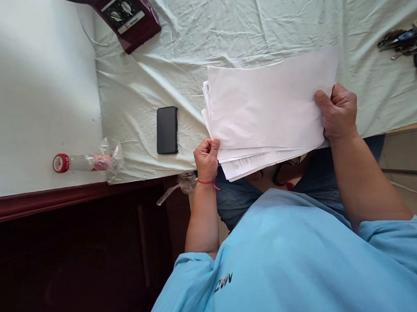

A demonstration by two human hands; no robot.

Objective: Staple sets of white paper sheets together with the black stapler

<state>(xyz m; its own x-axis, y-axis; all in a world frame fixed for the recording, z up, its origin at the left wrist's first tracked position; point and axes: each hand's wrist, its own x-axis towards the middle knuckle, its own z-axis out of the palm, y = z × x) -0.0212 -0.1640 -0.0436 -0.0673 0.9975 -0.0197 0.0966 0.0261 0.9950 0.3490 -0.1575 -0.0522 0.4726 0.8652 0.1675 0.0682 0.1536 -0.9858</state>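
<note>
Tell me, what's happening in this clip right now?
A person in a light blue shirt holds a stack of papers with both hands over the edge of a cloth-covered table. The left hand pinches the stack's near left corner; the right hand grips its right edge. A black phone lies left of the papers, a bunch of keys at far right, and a red-capped bottle on the white surface.

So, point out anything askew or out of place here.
The paper stack held by the left hand and right hand is uneven, its lower sheets fanned out. A plastic bottle lies toppled on the white surface.
</note>
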